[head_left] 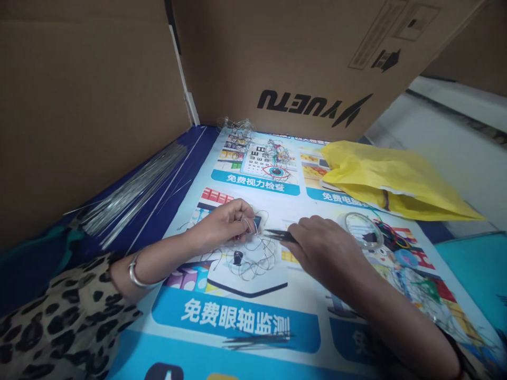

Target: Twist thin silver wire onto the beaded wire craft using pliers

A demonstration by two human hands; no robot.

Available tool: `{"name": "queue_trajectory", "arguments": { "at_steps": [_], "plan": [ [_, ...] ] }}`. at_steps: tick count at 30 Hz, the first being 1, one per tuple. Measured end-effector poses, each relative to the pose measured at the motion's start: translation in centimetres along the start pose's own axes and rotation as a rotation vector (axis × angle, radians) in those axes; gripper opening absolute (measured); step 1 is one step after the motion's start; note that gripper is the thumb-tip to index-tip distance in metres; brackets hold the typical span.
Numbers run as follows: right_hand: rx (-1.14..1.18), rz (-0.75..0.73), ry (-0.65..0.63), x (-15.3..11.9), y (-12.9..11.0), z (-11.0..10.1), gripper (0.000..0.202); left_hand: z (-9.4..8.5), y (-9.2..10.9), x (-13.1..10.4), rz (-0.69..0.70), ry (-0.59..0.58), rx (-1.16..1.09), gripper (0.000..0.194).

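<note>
My left hand is closed in a pinch on thin silver wire above the printed sheet. Loops of the wirework spread out below its fingertips, seemingly part of the same piece. In my right hand is a pair of fine-nosed pliers, its dark pointed jaws slightly apart. The jaws point left, close to the wire but apparently not touching it. The pliers' handles are hidden inside my fist.
Long silver wires lie bundled at left. Tangled wire pieces sit at the back, before a cardboard box. A yellow bag, a clear ring-shaped roll and coloured wires are at right. Short dark strips lie in front.
</note>
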State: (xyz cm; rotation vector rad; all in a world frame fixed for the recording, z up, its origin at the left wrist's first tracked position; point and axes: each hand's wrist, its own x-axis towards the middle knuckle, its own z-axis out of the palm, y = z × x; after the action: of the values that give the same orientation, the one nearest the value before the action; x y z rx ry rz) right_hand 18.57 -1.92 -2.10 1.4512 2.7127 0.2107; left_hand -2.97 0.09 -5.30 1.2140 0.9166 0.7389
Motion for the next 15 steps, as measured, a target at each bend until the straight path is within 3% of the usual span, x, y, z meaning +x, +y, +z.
{"name": "queue_trajectory", "arguments": {
  "at_steps": [5, 15],
  "plan": [
    [0.018, -0.012, 0.022, -0.3, -1.5, 0.1, 0.011, 0.1, 0.2, -0.3, 0.028, 0.048, 0.01, 0.013],
    [0.019, -0.029, 0.057, -0.6, -1.6, 0.3, 0.01, 0.5, 0.1, -0.5, 0.037, -0.004, 0.004, 0.013]
  ]
}}
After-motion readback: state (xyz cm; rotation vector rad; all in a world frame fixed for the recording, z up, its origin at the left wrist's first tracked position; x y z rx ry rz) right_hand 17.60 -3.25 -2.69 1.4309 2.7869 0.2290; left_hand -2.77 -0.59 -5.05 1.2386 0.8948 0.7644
